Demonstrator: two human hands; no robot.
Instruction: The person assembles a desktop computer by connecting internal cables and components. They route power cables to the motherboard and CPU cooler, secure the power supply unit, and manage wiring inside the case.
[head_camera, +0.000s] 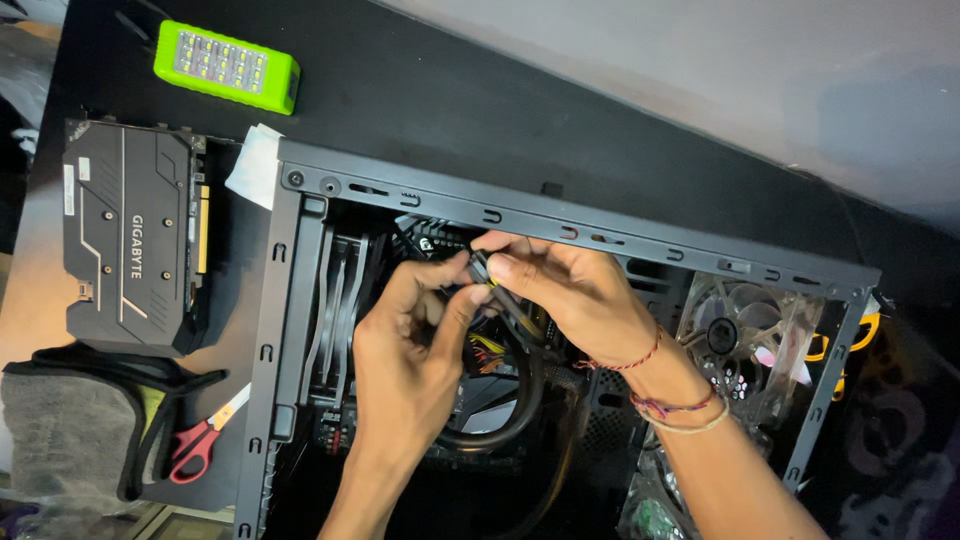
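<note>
An open black computer case (560, 222) lies on its side on a dark table. Both my hands are inside it, over the motherboard. My left hand (405, 345) pinches a small black cable connector (478, 268) between thumb and fingers. My right hand (570, 290), with thread bracelets on the wrist, grips the same connector and its black sleeved cable (525, 385) from the other side. The cable loops down under my hands. Yellow and red wires (487, 350) show beneath them. Much of the motherboard is hidden by my hands.
A clear case fan (745, 330) sits at the case's right end. A black graphics card (125, 250) lies left of the case, a lime-green lamp (228, 65) above it. Red-handled scissors (200, 440) and a grey pouch (70, 430) lie at lower left.
</note>
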